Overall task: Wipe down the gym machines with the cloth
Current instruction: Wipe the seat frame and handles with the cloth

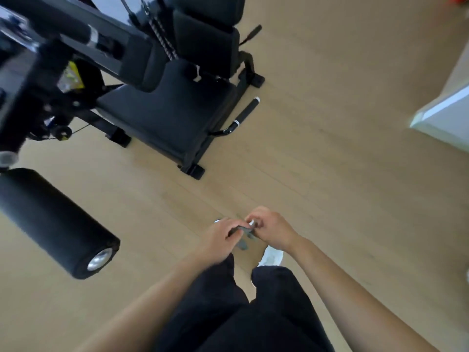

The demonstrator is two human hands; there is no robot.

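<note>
Gripping the cloth (243,244) between them, the left hand (219,236) and right hand (271,229) both curl round its bunched grey fabric, held close before the body above the floor (330,174). The roller pad (50,222) lies leftward, nearer the left hand (long axis pointing toward the person). The seat (165,115) of the gym machine stands beyond, ahead and left, well apart from both hands.

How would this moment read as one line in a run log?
left hand: grips cloth | right hand: pinches cloth | gym machine: untouched, ahead-left
</note>
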